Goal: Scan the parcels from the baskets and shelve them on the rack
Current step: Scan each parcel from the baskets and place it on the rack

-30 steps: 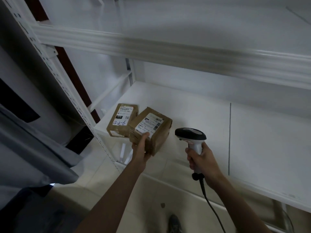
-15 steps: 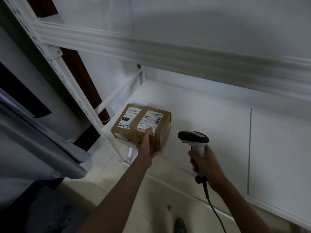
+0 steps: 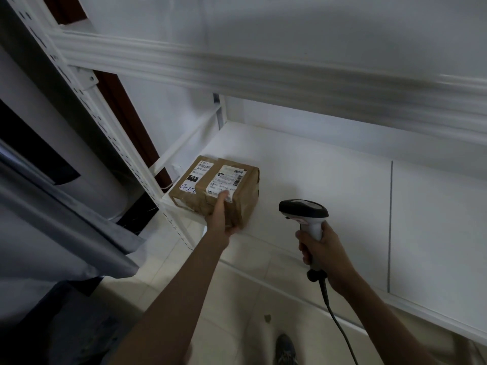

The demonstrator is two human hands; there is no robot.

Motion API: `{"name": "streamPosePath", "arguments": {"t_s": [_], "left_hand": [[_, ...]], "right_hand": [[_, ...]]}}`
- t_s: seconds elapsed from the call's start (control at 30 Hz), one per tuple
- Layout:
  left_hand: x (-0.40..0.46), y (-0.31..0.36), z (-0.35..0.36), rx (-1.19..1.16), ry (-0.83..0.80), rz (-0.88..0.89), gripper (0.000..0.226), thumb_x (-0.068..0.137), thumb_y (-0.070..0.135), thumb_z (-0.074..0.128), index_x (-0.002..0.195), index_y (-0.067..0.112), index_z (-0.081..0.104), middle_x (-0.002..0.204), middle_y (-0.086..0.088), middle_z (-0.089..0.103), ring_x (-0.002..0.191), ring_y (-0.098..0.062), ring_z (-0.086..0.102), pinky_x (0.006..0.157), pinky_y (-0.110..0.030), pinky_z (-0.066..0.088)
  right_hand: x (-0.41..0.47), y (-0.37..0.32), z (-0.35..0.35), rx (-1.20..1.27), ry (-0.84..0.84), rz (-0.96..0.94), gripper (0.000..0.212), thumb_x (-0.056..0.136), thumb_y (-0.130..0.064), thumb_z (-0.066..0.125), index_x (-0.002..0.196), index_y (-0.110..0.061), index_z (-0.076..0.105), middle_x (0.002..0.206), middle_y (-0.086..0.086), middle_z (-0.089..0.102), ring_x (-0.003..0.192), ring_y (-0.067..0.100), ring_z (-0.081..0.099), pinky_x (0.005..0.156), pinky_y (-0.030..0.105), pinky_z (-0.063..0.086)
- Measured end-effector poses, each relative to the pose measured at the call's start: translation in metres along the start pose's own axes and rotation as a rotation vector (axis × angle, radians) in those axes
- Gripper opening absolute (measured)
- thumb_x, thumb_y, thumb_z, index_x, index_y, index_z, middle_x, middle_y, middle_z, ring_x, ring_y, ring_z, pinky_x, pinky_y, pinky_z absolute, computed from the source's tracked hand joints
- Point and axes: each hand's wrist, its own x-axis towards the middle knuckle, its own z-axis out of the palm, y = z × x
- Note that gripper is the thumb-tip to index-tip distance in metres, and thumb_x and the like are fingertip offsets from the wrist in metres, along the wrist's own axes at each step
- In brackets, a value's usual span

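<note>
The white rack (image 3: 168, 67) carries two brown parcels at the front left corner of its lower shelf (image 3: 329, 185). The nearer parcel (image 3: 237, 191) lies touching the labelled one (image 3: 189, 180) behind it, long axis running away from the person. The left hand (image 3: 221, 219) grips its near end, thumb on the label. The right hand (image 3: 319, 248), farther off, is wrapped round the scanner (image 3: 305, 214)

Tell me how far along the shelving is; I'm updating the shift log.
Done: one brown cardboard parcel sits at the white metal shelf's left end. In hand: the left hand holds a second brown taped parcel against it on the shelf; the right hand grips the black-and-white barcode scanner. Left: letting go. No baskets are in view.
</note>
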Motion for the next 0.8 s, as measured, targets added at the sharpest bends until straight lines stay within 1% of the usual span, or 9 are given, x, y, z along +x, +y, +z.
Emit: {"name": "streamPosePath", "arguments": {"t_s": [0.2,0.4,0.5,0.67,0.73,0.8], "left_hand": [[-0.001,0.01,-0.008,0.044,-0.029,0.012,0.084,0.08,0.052,0.077,0.148,0.02,0.04,0.136,-0.013,0.056,0.123,-0.034,0.055,0.1,-0.054,0.053],[-0.005,0.006,-0.013,0.072,-0.045,0.011,0.07,0.085,0.048,0.075,0.142,0.018,0.047,0.133,-0.014,0.059,0.122,-0.034,0.058,0.098,-0.053,0.054],[-0.007,0.004,-0.014,0.101,-0.04,0.01,0.062,0.087,0.05,0.073,0.135,0.016,0.05,0.133,-0.015,0.057,0.122,-0.034,0.056,0.099,-0.052,0.054],[-0.017,-0.005,-0.011,0.169,-0.047,0.016,0.074,0.084,0.058,0.072,0.142,0.019,0.048,0.138,-0.012,0.052,0.119,-0.036,0.055,0.098,-0.051,0.055],[-0.024,-0.016,-0.007,0.173,-0.04,0.001,0.076,0.085,0.057,0.071,0.143,0.016,0.045,0.138,-0.014,0.049,0.115,-0.037,0.058,0.096,-0.05,0.056],[-0.033,-0.031,-0.002,0.177,-0.06,-0.013,0.073,0.087,0.053,0.072,0.142,0.012,0.044,0.134,-0.015,0.046,0.11,-0.036,0.06,0.093,-0.05,0.057]], "right_hand": [[-0.01,0.002,0.0,0.016,0.003,-0.009,0.018,0.096,-0.012,0.065,0.111,-0.015,0.056,0.063,-0.001,0.063,0.052,0.015,0.055,0.052,0.029,0.05],[-0.017,0.003,0.001,0.034,0.009,0.006,0.019,0.095,-0.011,0.065,0.11,-0.015,0.056,0.062,-0.002,0.064,0.051,0.015,0.054,0.051,0.029,0.049],[-0.022,0.003,0.0,0.033,0.014,0.001,0.019,0.094,-0.011,0.065,0.111,-0.016,0.056,0.062,-0.002,0.063,0.05,0.015,0.054,0.05,0.03,0.048],[-0.039,0.0,-0.002,0.042,0.044,-0.007,0.02,0.094,-0.01,0.065,0.112,-0.015,0.057,0.062,-0.001,0.062,0.052,0.017,0.052,0.05,0.031,0.047],[-0.049,-0.002,-0.005,0.048,0.063,-0.005,0.019,0.095,-0.009,0.065,0.112,-0.013,0.057,0.063,0.002,0.062,0.052,0.018,0.052,0.051,0.032,0.046],[-0.061,-0.003,-0.009,0.051,0.092,-0.003,0.017,0.094,-0.008,0.064,0.111,-0.009,0.059,0.064,0.004,0.061,0.051,0.018,0.051,0.05,0.032,0.046]]}}
